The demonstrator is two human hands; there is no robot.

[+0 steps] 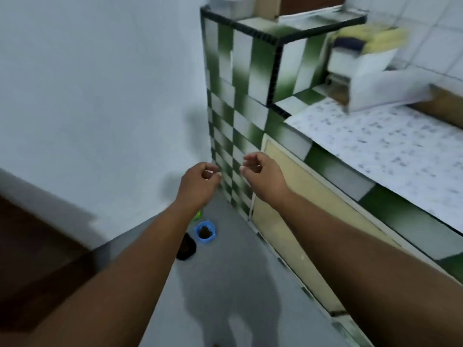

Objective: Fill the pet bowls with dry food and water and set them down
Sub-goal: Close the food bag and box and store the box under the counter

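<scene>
A small blue pet bowl (205, 232) with brown dry food in it stands on the grey floor near the corner of the tiled counter. A bit of something green (198, 215) peeks out behind my left forearm; I cannot tell what it is. A black object (186, 247) lies on the floor just left of the blue bowl. My left hand (200, 181) and my right hand (260, 171) hover high above the bowls, side by side, fingers loosely curled, holding nothing.
A green-and-white checkered tiled counter (240, 101) with a cream cabinet door (288, 211) runs along the right. On its top lie a patterned sheet (390, 146) and a white box (370, 78). A pale wall stands at left, with a dark wooden surface (37, 259) at lower left.
</scene>
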